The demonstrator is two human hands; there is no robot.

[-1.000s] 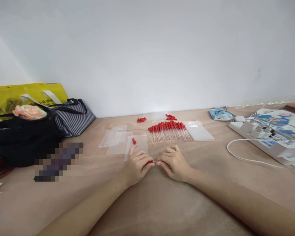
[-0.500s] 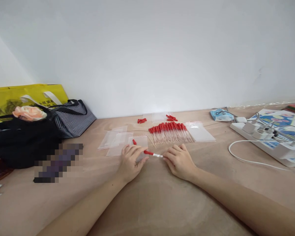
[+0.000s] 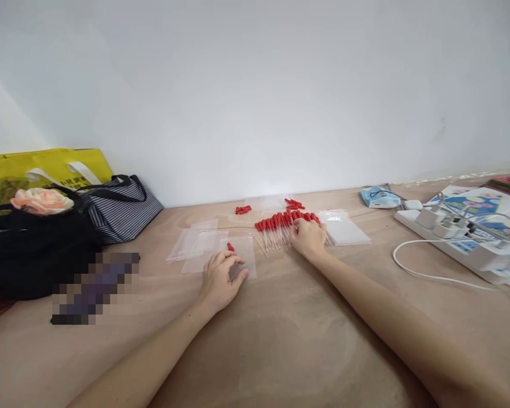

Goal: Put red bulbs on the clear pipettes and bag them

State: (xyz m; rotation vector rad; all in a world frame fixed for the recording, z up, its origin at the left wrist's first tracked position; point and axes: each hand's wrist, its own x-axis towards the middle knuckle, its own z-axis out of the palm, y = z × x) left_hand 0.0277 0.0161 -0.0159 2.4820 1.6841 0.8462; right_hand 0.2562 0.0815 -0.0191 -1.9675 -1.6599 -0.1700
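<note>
At my far left, a yellow bag (image 3: 85,164) with white handles leans by the wall (image 3: 280,102). In front of it sits a black bag (image 3: 38,260) with a peach-coloured flower (image 3: 42,201) at its top, and just right of these is a striped bag (image 3: 121,212) with dark straps. Nearer me lies a dark, pixelated object (image 3: 96,289) whose details I can't make out.

Further right, several clear bags (image 3: 202,241) overlap flat on the table (image 3: 255,345). My left hand (image 3: 223,277) is at the nearest one, covering part of it; it is released, fingers loosely curved and thumb held apart. Just beyond my fingers, a single red cap (image 3: 230,247) lies on that bag. Towards the wall is a small red pile (image 3: 243,209).

In the middle lie the red-topped droppers (image 3: 274,226), side by side in a row, red ends towards the wall and thin clear ends towards me. Behind them are more red pieces (image 3: 294,204). My right hand (image 3: 308,238) is over the right part of the row, fingers bent down among the red tops; I can't tell whether it grips one.

Just right of the row is a whitish packet (image 3: 349,229). Well apart, further right, come a blue face mask (image 3: 381,198), a white power strip (image 3: 425,229) with plugs and a looping cable (image 3: 433,277), and colourful printed sheets (image 3: 471,202).
</note>
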